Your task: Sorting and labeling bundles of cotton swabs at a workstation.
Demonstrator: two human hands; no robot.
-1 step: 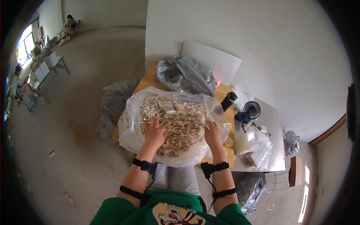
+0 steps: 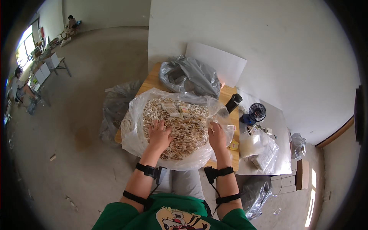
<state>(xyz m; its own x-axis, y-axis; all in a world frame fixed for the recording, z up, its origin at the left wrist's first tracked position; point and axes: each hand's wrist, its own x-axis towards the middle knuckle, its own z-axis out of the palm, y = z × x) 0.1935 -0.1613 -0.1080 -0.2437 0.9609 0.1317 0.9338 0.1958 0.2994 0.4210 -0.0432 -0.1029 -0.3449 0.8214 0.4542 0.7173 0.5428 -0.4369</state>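
A large clear plastic bag (image 2: 134,135), its mouth spread wide, lies on a wooden table and holds a heap of wooden-stick cotton swabs (image 2: 189,132). Small bundles of swabs (image 2: 173,110) rest on top towards the far side. My left hand (image 2: 159,137) lies on the left part of the heap, open with its fingers spread. At the right edge of the heap, my right hand (image 2: 217,137) has its fingers bent and close together on the bag's rim; its fingertips are partly hidden.
Behind the bag sits a grey plastic bag (image 2: 190,76) on the wooden table (image 2: 154,75). To the right are a black bottle (image 2: 234,102), a small fan (image 2: 257,112) and plastic-wrapped packs (image 2: 265,161). Another grey bag (image 2: 118,103) hangs at left. Two people sit far off.
Both hands have shifted very slightly, the right one a touch to the left. The bag and the swabs look the same.
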